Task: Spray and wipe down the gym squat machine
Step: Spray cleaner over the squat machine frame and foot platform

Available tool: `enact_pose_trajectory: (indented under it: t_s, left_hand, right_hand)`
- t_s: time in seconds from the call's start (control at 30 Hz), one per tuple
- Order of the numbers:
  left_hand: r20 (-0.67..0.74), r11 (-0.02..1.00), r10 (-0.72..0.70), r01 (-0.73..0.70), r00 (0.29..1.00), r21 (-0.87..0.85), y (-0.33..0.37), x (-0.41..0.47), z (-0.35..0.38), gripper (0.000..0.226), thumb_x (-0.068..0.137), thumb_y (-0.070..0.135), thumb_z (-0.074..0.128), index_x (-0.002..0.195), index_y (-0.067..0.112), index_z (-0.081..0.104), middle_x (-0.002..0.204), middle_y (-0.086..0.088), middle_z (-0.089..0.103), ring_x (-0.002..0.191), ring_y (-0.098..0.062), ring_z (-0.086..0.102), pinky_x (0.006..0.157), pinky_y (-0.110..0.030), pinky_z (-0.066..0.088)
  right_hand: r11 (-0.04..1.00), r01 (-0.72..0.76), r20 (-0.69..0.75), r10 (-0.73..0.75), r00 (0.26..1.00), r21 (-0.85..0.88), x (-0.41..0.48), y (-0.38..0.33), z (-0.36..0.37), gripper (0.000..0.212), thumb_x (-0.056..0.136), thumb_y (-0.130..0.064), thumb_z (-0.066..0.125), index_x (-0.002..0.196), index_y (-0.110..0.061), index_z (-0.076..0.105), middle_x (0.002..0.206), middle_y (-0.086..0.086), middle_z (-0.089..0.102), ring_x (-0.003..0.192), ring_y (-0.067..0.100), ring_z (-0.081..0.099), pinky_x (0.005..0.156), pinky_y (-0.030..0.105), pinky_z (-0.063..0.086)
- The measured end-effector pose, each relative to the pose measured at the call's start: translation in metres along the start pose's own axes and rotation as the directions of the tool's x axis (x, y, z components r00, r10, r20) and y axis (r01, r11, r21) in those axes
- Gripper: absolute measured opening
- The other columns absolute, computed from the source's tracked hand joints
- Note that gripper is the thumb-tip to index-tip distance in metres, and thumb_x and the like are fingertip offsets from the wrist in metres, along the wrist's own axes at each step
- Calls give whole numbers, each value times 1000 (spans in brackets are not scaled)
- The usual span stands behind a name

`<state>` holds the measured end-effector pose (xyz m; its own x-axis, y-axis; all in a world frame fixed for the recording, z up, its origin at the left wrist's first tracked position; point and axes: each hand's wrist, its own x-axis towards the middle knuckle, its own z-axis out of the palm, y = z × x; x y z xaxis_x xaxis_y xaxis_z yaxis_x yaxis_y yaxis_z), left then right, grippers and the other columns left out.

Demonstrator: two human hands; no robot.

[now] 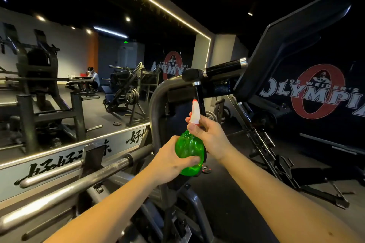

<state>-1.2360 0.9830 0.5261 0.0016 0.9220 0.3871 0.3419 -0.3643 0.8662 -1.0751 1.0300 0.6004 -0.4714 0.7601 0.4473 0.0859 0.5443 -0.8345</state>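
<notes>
A green plastic spray bottle [188,150] with a white and orange spray head [196,112] is held up in front of me. My left hand [172,161] grips the green body from the left side. My right hand [210,133] curls round the neck just under the spray head. The nozzle points up towards the squat machine's black handle [221,69] with its chrome collars and the short post below it. The machine's grey curved frame tube [158,100] and black tilted back pad [286,49] rise behind the bottle. No cloth is in view.
Steel weight bars [94,173] jut out at lower left. A big wall mirror [69,77] on the left reflects other machines and a seated person. An adjustable bench frame [280,160] stands at right before a dark wall with a logo. A small weight plate [205,168] lies on the floor.
</notes>
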Motion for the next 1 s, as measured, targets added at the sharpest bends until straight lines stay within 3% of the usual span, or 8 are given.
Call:
enact_pose_trajectory:
  t_s: [0.1,0.23,0.37,0.47,0.53,0.73,0.9,1.0]
  left_hand:
    - [45,999,24,-23,999,-29,11,3,-9,76,68,56,85,130,31,48,118,5,67,107,-6,67,98,-37,56]
    - [9,997,51,-51,999,-56,23,12,-3,87,64,56,89,134,35,42,122,9,64,111,-3,64,100,-35,54]
    - [-1,995,97,-97,995,-14,35,27,7,77,62,62,88,123,35,50,113,9,68,104,-3,67,96,-39,57]
    - [42,992,123,-121,992,-28,47,33,22,74,64,61,89,122,33,52,112,8,70,102,-2,68,92,-34,58]
    - [62,990,139,-136,988,-43,55,37,36,68,68,53,90,122,34,53,113,8,69,103,-2,68,91,-31,58]
    - [130,980,175,-160,976,-116,89,57,77,46,79,29,89,112,31,58,100,9,74,93,-1,71,80,-19,57]
    - [139,976,192,-174,972,-129,118,79,107,90,57,65,92,130,25,56,115,4,73,105,-10,72,95,-41,59]
    - [105,970,228,-217,968,-108,145,95,115,83,60,58,92,127,25,58,111,5,73,100,-7,72,92,-36,60]
  right_hand:
    - [998,62,-95,-63,994,-12,7,-7,6,18,96,-31,70,113,-28,67,108,-1,72,105,14,70,90,32,58]
    - [995,93,-236,-84,968,27,11,-11,6,28,97,-31,70,121,-15,68,104,1,73,101,17,70,89,36,58]
    - [993,103,-284,-85,955,50,8,-18,-15,42,90,-39,73,125,-16,67,106,2,72,100,16,71,86,34,58]
    - [993,115,-331,-96,939,37,-1,-22,-37,25,95,-29,72,115,-15,70,99,7,73,91,17,72,82,39,59]
    - [991,131,-355,-120,927,6,-8,-23,-51,13,97,-24,70,106,-15,71,92,5,73,88,18,72,81,39,59]
    - [993,117,-460,-95,883,18,-21,-36,-101,13,97,-23,70,106,-15,72,94,3,74,87,13,71,83,34,57]
    - [989,135,-487,-145,862,-57,-22,-49,-142,22,95,-27,73,109,-10,73,96,4,74,92,17,72,85,40,58]
    - [984,179,-494,-147,857,18,-14,-66,-166,32,89,-34,77,114,-14,72,96,-1,72,94,19,71,87,39,57]
